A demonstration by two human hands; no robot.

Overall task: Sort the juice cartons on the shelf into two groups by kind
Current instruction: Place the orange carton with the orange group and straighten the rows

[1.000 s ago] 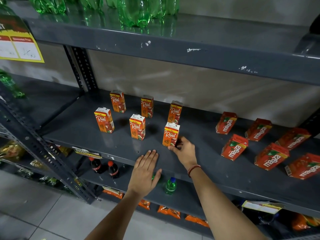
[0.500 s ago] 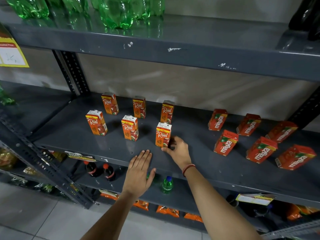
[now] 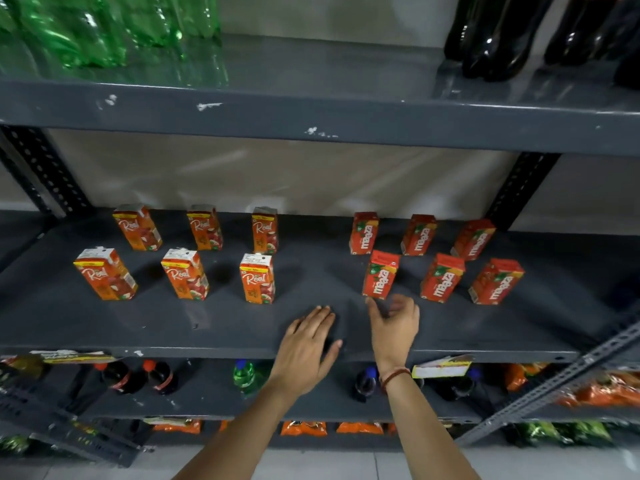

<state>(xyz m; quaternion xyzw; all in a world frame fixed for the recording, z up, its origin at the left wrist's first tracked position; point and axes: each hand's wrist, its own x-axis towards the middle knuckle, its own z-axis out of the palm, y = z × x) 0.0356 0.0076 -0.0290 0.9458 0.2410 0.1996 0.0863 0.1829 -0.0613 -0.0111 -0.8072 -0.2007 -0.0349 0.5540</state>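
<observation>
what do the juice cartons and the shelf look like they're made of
Real cartons and Maaza cartons: probably coated paperboard, going by their folded box shape, flat printed faces and slight sheen.
Shelf: likely painted metal, a grey, faintly glossy sheet; its front edge shows white chips, and perforated angle posts hold it.

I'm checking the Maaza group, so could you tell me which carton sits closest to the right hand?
The front-row Maaza carton on the group's left end; the right hand is just below it, empty.

A shop; metal shelving [image 3: 311, 119] stocked with juice cartons [image 3: 258, 278], bottles [image 3: 491, 36], price tags [image 3: 441, 367].
</observation>
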